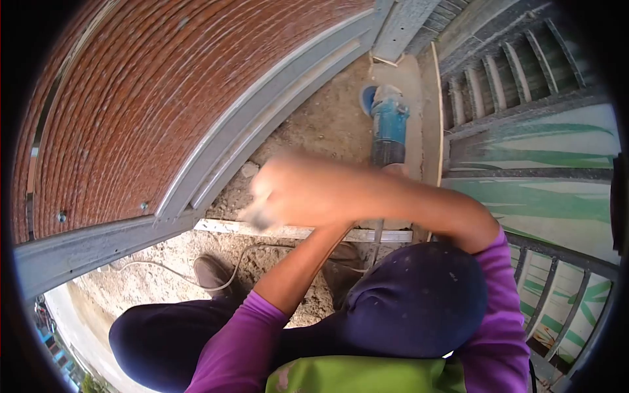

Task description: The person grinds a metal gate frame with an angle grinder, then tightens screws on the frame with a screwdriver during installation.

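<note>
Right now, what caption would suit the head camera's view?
Crossed forearms over dusty ground: left hand at a blue power tool, right hand blurred.

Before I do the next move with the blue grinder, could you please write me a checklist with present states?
1. Grinder disc stopped: cannot tell.
2. Left hand gripping securely: cannot tell, mostly hidden by the right forearm.
3. Right hand empty: cannot tell, blurred, something greyish at its fingers.
4. Arms uncrossed: not ok, right forearm passes over left.
5. Cord well away from left shoe: not ok, it loops close by.
</note>
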Demonstrator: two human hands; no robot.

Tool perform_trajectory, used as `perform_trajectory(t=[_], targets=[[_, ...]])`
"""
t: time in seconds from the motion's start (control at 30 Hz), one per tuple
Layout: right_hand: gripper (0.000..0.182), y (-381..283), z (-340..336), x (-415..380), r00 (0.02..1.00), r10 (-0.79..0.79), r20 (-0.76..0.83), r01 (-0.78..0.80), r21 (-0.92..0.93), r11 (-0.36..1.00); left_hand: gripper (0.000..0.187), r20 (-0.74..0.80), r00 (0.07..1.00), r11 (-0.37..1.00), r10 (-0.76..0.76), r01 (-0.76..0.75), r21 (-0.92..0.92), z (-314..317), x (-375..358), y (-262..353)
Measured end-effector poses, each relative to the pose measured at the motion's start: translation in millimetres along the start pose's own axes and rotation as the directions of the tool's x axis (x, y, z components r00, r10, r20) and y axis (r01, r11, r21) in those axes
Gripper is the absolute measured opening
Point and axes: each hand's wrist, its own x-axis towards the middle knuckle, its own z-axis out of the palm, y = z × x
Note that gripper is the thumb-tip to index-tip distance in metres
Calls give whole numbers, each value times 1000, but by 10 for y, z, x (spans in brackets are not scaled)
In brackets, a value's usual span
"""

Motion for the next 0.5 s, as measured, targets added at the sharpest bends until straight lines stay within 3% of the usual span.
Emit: perform_trajectory(t=[0.03,0.07,0.13,0.17,0.23,0.27,0.3,0.37,0.43,0.5], targets=[[33,151,400,258,945,-327,31,313,-383,869,43,-50,997,997,-50,53,59,-26,48,-22],[34,326,700,434,792,-581,187,533,-675,509,43,-28,998,998,-47,48,39,-31,48,-61],[33,129,514,270,931,-365,-25,334,-353,874,42,5,999,999,-33,33,0,-61,36,-111],[33,10,387,142,973,-215,-82,202,-143,969,38,-52,997,999,-51,52,10,-60,56,-147],[34,28,7,-157,920,-169,-353,194,37,980,42,61,998,995,-9,15,-94,-57,12,-154],[38,-12,-267,-368,910,-95,-404,123,43,991,43,114,993,989,15,2,-146,-69,-28,-151],[44,62,-396,-551,764,-10,-645,100,103,990,45,165,986,980,41,-7,-198,-65,-53,-144],[52,302,-630,-841,452,228,-862,-71,220,973,48,93,995,990,36,-22,-139,-8,-77,-81],[60,857,-803,-1096,286,310,-907,-391,185,902,51,56,996,993,63,-57,-103,27,-73,-65],[64,1226,-707,-1179,250,457,-853,-546,266,794,52,63,996,994,55,-49,-96,29,-57,-63]])
